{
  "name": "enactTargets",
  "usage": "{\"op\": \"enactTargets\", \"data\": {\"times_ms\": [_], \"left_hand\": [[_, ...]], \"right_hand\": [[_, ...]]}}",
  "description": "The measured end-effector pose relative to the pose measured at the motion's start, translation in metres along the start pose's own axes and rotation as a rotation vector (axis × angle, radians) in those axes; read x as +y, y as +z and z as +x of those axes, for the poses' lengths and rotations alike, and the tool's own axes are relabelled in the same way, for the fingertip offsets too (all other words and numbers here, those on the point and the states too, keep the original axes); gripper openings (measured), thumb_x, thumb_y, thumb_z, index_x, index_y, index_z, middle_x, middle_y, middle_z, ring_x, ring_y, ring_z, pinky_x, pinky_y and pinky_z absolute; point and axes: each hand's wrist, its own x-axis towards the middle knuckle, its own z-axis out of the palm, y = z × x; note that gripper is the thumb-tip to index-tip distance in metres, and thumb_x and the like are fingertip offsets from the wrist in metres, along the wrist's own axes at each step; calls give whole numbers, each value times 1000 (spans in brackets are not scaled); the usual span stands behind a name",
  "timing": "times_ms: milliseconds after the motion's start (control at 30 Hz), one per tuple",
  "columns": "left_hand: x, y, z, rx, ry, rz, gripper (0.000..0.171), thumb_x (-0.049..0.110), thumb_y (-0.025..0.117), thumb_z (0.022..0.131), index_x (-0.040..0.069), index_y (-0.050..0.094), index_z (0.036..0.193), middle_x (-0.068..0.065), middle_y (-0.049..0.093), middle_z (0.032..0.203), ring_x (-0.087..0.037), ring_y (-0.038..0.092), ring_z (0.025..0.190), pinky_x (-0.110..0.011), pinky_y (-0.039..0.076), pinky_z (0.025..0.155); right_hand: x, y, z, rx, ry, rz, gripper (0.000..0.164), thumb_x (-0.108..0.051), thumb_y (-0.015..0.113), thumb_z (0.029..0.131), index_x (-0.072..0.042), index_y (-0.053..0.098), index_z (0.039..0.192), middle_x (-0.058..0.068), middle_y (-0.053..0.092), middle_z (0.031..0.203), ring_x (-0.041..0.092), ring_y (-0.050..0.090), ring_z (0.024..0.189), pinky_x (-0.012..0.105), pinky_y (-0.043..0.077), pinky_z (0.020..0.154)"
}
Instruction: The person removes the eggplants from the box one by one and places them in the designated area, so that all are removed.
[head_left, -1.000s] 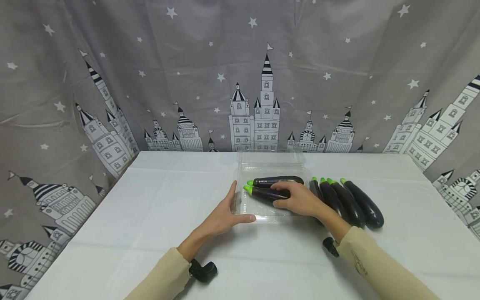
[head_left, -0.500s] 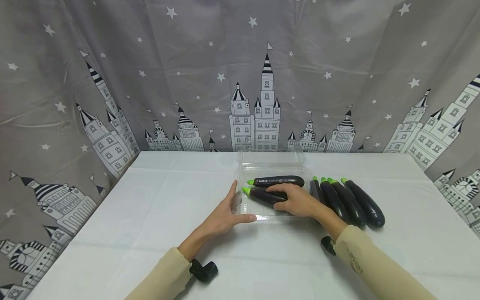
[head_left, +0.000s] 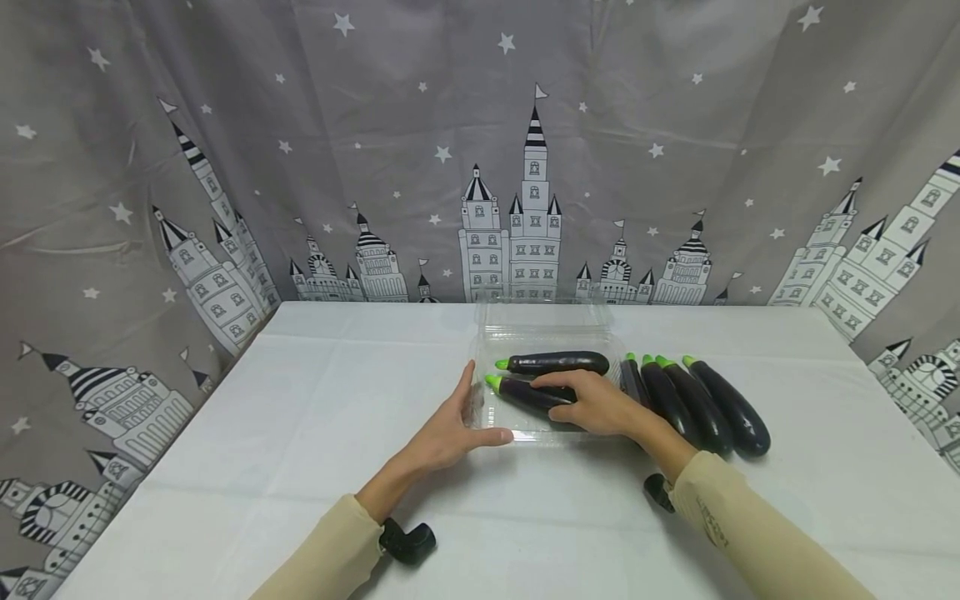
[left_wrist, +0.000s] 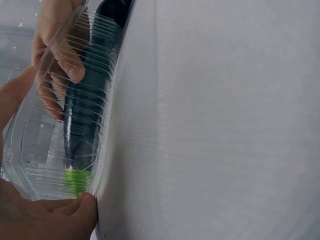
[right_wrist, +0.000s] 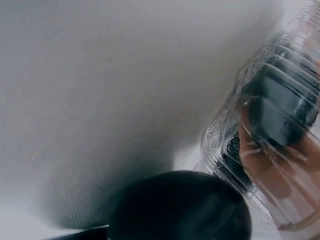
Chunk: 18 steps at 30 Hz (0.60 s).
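Observation:
A clear plastic clamshell box [head_left: 501,436] stands on the table with its lid [head_left: 543,315] folded back. Two dark eggplants with green stem ends lie crosswise inside, a back eggplant [head_left: 562,362] and a front eggplant [head_left: 525,395]. My right hand [head_left: 596,402] reaches over the box's right side and grips the front eggplant near its thick end; in the left wrist view its fingers show through the ribbed wall. At the box's left front corner my left hand [head_left: 446,433] rests with fingers and thumb spread, touching the side and front rim.
Several loose eggplants [head_left: 708,408] lie side by side right of the box, partly behind my right forearm. One dark rounded eggplant end [right_wrist: 180,210] looms close in the right wrist view. A white cloth [head_left: 337,375] covers the table, and a grey castle-print curtain [head_left: 375,125] hangs behind.
My right hand has drawn the front eggplant slightly toward me and left, widening the gap to the back one. My left hand stays at the box corner.

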Motion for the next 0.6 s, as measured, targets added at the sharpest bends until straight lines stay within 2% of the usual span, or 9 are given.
{"op": "enactTargets", "data": {"times_ms": [333,467,600], "left_hand": [[1,0,1,8,-7,1,120,30,85,78,15,-2,160,-14,15,163,-27,15,148,-52,11,117],[0,0,1,0,2,1,119,29,84,79,14,-2,160,-16,15,162,-29,17,147,-52,12,117],[-2,0,1,-6,5,-12,118,28,84,79,14,-2,160,-17,15,162,-29,18,147,-51,12,117]], "right_hand": [[0,-1,-1,32,-24,6,44,-7,70,87,-10,63,131,9,59,134,30,52,125,53,42,102],[2,-1,-3,68,-48,16,46,-5,70,84,-11,63,130,12,59,131,28,54,116,51,43,99],[3,-1,-2,58,-56,30,50,-5,66,84,-13,62,134,11,58,119,23,53,99,44,45,87]]}}
